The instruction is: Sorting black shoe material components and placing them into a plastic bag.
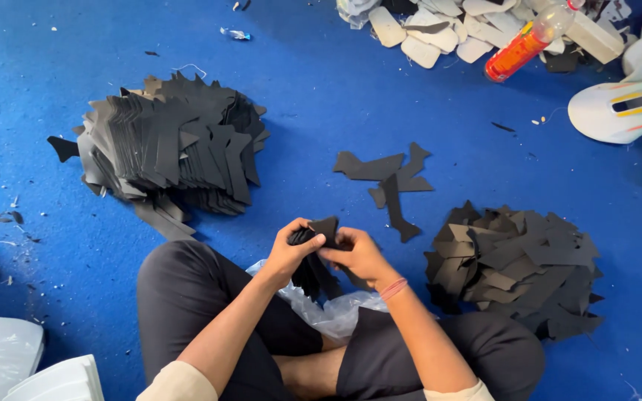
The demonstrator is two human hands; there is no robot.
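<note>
Both hands, left hand and right hand, grasp a bunch of black cut pieces above the lap, between a tall black stack and a loose black heap on blue floor

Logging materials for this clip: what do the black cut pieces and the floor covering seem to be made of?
Black pieces in both hands: thin matte sheet, perhaps foam or synthetic leather; flat, clean-cut edges, no shine. Floor covering: blue felt-like carpet, probably; fuzzy, dull surface holding scraps.
</note>
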